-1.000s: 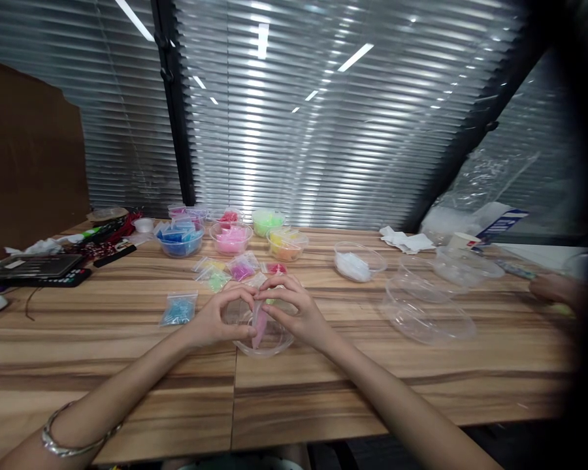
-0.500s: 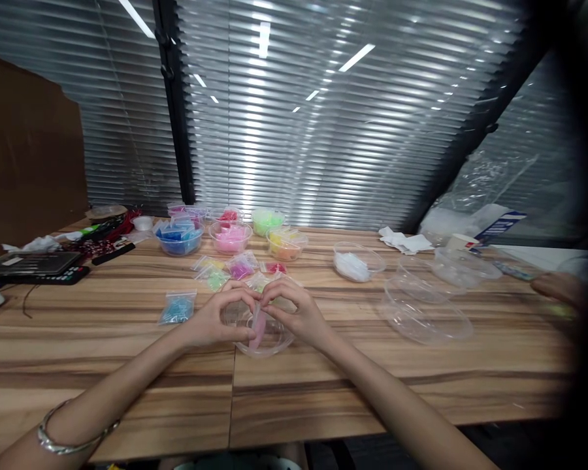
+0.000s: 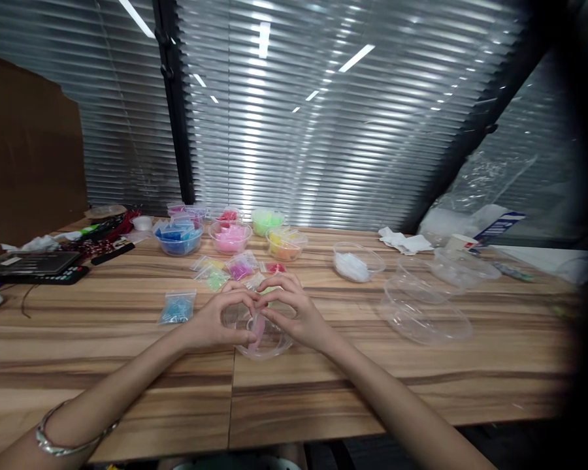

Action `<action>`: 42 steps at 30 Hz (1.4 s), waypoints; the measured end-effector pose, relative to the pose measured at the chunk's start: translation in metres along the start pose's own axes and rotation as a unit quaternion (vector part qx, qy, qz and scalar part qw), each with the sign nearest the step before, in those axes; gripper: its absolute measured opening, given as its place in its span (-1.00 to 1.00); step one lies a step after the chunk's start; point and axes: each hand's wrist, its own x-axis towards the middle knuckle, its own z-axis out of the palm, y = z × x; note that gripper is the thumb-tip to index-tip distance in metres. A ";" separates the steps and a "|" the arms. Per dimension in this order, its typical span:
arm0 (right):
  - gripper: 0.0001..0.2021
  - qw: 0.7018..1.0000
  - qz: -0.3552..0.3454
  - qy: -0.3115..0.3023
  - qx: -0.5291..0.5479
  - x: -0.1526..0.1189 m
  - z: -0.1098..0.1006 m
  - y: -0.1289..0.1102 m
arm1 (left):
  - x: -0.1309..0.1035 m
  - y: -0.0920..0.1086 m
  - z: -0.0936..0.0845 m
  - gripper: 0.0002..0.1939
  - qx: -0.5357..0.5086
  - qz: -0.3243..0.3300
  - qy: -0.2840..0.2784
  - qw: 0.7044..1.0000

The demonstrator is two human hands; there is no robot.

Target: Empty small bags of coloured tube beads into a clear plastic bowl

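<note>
Between my hands is a small clear plastic bag (image 3: 257, 329) with pink contents, held over a clear plastic bowl (image 3: 269, 352) on the table. My left hand (image 3: 223, 320) is closed on the bag's left side, thumb low and fingers at its top. The fingers of my right hand (image 3: 296, 314) pinch its upper edge. A bag of blue beads (image 3: 177, 307) lies left of my left hand. Beyond my fingers lie small bags with purple (image 3: 241, 265), green (image 3: 217, 281) and red (image 3: 276, 267) contents.
Bowls of blue (image 3: 179, 238), pink (image 3: 230, 237), green (image 3: 268, 222) and yellow-orange (image 3: 287, 244) bags stand at the back. A bowl with white contents (image 3: 353, 266) and several clear bowls (image 3: 426, 320) are to the right. Tools and a dark tray (image 3: 34, 263) lie left.
The bag has dropped slightly between my hands, and my right fingers have shifted a little at its top. Another person's hand at the far right has gone from view.
</note>
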 end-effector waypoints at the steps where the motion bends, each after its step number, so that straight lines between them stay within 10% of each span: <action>1: -0.89 1.000 -0.001 -0.006 -0.004 0.000 0.000 -0.001 | 0.000 0.001 0.000 -0.69 0.002 0.000 -0.001 1.000; 42: -0.91 0.998 -0.021 -0.054 0.006 -0.001 -0.005 -0.005 | -0.001 -0.002 0.000 -0.62 -0.007 -0.004 0.000 1.000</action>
